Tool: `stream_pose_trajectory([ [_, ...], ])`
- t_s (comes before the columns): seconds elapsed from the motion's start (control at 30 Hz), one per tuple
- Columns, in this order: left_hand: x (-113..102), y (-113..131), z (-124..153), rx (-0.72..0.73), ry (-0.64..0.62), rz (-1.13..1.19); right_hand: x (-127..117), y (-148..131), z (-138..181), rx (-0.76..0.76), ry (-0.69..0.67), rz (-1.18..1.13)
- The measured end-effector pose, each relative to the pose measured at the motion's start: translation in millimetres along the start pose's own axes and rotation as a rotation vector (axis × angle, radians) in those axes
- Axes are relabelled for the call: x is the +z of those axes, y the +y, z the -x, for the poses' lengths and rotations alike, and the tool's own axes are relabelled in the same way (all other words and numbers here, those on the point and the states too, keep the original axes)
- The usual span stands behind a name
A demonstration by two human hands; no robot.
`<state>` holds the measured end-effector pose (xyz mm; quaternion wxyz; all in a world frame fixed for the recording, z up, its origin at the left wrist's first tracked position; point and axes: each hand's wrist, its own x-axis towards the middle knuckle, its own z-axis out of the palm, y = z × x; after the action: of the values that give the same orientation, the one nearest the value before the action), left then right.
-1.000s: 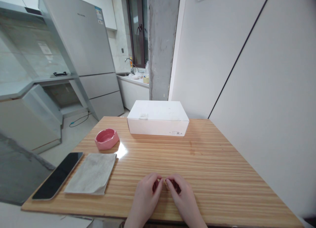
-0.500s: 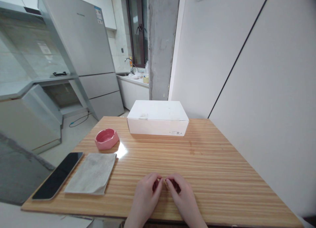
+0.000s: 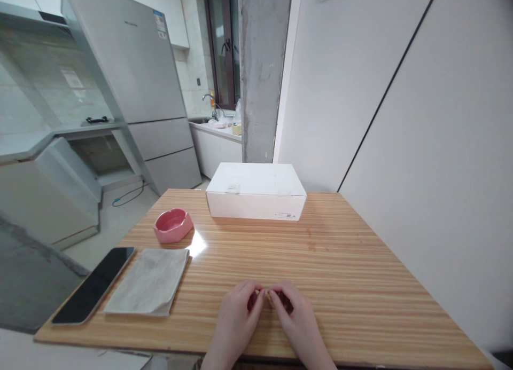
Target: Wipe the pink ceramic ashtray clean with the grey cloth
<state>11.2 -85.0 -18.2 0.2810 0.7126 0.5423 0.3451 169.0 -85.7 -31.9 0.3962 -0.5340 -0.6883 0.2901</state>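
My left hand (image 3: 236,319) and my right hand (image 3: 294,319) rest side by side on the wooden table (image 3: 340,263) near its front edge. Both have curled fingers, and their fingertips meet between them around something small that I cannot make out. A closed white box (image 3: 256,191) stands at the far middle of the table, well beyond the hands. A pink dish (image 3: 173,226) sits at the left.
A folded grey cloth (image 3: 149,280) lies left of my hands, with a black phone (image 3: 94,291) beside it at the table's left edge. A white wall runs along the right side. A fridge (image 3: 136,81) and kitchen counter stand behind.
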Motion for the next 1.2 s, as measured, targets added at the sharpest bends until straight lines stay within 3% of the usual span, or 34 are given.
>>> stream_pose_trajectory([
  [0.6, 1, 0, 0, 0.000, -0.001, -0.008, 0, -1, 1, 0.004, 0.014, -0.004],
  [0.7, 3, -1, 2, -0.023, 0.021, 0.109, -1, 0, 1, -0.003, 0.012, -0.002],
  [0.77, -2, -3, 2, -0.054, 0.110, 0.260, -2, 1, 0, -0.004, 0.019, -0.006],
  [0.87, -31, -11, -4, -0.079, 0.313, 0.347, -3, 2, -1, 0.009, 0.031, -0.023],
  [1.0, -106, -42, -35, -0.045, 0.567, 0.032, -3, 4, -1, 0.017, 0.013, -0.030],
  [1.07, -143, -68, -56, -0.119, 0.705, -0.155, -3, 5, -1, 0.025, 0.008, -0.032],
  [1.2, -191, -125, -88, -0.339, 0.599, -0.303, -2, 4, 0, 0.034, 0.006, -0.044],
])
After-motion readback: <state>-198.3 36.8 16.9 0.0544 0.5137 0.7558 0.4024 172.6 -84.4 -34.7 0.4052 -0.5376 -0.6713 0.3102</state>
